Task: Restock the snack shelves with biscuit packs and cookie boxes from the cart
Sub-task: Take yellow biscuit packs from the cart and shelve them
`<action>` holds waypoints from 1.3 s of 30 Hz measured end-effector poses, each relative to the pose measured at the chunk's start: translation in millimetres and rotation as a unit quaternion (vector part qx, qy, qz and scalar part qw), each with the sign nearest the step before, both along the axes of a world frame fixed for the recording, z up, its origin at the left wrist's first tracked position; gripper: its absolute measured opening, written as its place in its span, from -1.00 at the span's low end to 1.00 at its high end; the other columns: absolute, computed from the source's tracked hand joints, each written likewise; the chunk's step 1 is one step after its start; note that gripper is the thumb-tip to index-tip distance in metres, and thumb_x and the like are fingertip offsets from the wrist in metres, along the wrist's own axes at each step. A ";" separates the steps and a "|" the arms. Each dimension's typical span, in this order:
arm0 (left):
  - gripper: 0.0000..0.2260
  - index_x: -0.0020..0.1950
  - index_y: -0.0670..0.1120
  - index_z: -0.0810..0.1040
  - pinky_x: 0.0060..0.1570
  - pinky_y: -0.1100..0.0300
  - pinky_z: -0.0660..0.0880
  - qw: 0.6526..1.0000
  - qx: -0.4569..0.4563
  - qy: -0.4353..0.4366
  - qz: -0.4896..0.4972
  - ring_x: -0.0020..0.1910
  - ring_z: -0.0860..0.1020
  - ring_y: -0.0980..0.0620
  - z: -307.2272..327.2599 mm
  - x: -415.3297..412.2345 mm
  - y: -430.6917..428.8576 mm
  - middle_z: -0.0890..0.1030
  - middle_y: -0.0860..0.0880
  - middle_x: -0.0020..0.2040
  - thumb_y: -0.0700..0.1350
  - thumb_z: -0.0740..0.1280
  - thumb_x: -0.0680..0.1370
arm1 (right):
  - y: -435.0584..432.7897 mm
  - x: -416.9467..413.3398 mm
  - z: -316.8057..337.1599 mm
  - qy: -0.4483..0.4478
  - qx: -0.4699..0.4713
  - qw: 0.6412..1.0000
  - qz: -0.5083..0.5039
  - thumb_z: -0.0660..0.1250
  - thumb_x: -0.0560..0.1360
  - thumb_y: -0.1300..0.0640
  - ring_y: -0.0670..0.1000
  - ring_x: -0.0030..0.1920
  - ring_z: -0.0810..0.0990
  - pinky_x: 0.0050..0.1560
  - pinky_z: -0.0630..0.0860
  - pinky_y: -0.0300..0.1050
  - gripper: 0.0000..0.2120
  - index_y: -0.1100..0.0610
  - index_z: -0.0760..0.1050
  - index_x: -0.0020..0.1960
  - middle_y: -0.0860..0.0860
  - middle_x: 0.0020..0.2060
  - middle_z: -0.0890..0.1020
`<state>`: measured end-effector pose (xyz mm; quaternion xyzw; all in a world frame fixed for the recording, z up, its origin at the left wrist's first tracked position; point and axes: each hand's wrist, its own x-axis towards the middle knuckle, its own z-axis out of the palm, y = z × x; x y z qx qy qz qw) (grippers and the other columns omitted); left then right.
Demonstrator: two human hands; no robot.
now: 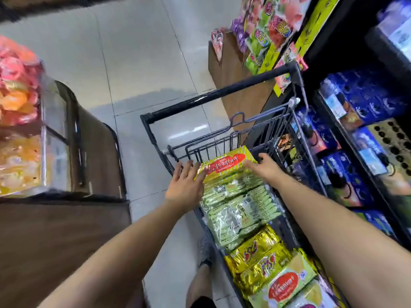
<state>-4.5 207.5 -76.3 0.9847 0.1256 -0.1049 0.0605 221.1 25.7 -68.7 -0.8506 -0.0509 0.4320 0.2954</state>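
Yellow pack (224,165): glossy film with fine yellow-and-white stripes and a red oval label. It is a flat, pillow-shaped rectangle at the far end of the cart basket, resting on the green packs.
Left grip (185,181): your fingers are straight and spread apart, with the tips pressed against the pack's left short edge and nothing closed round it.
Right grip (264,165): your fingers curl over the pack's far right corner and your thumb lies on its top face, so this grip is clamped on the yellow pack.
Green packs (238,205): crinkled clear film showing rows of slim pale-green sticks. They are stacked flat just nearer you than the yellow pack.
Gold packs (258,252): shiny, creased foil with red lettering, lying nearer you again and touching the green ones.
Second striped pack (287,283): it has the same red oval label and sits at the near end of the basket.
Cart (287,130): a basket of thin dark wire grid with a thick, smooth black tube bar at the far end.
Shelves (320,121): dark metal on your right, just beside the cart, with one perforated panel.
Blue boxes (364,101): printed card, square-edged, packed side by side on those shelves.
Hanging bags (266,30): soft, bright pouches in pink, green and purple, beyond the cart.
Floor (133,52): large pale tiles, polished and reflective.
Clear bin (53,121): transparent, hard-walled, on your left, holding orange and pink wrapped sweets.
Brown surface (55,241): matt and wood-grained, carrying the bin.
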 end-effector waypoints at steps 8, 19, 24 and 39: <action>-0.54 0.52 -0.10 0.35 0.56 -0.13 -0.08 0.994 0.011 -0.082 -0.076 0.50 0.31 -0.22 -42.1 -16.4 17.5 0.42 -0.18 0.47 0.03 0.11 0.66 | 17.0 13.1 -48.7 0.133 0.041 0.985 -0.102 0.49 0.17 -0.47 0.18 0.31 0.51 0.36 0.41 0.22 0.17 0.05 0.14 0.58 0.13 0.46 0.40; -0.58 0.42 -0.10 0.38 0.43 -0.16 0.17 0.997 -0.025 -0.069 -0.027 0.37 0.40 -0.21 -37.1 -10.8 15.7 0.44 -0.14 0.38 0.07 0.11 0.63 | -10.1 -16.8 -32.8 0.323 0.108 0.930 -0.135 0.61 0.19 -0.19 0.06 0.02 0.70 -0.06 0.54 -0.03 -0.26 0.00 0.47 0.28 0.03 0.05 0.72; -0.54 0.52 -0.10 0.30 0.49 -0.14 0.19 0.984 -0.155 -0.017 0.084 0.47 0.29 -0.18 -3.5 10.1 -15.1 0.33 -0.14 0.48 0.08 0.07 0.68 | -64.8 -40.6 7.3 0.296 0.165 0.917 -0.209 0.53 0.31 -0.06 0.05 -0.13 0.72 -0.26 0.61 -0.13 -0.50 0.00 0.50 0.20 0.06 -0.03 0.73; -0.21 0.50 -0.14 0.38 0.13 0.01 0.53 0.710 -0.640 0.106 0.273 0.11 0.62 -0.11 103.0 -7.5 -297.4 0.58 -0.13 0.31 0.30 0.40 0.42 | -396.1 -206.8 134.2 0.161 0.291 0.862 -0.382 0.52 0.30 -0.05 0.01 -0.11 0.72 -0.05 0.61 -0.09 -0.65 0.00 0.59 0.05 0.02 -0.05 0.74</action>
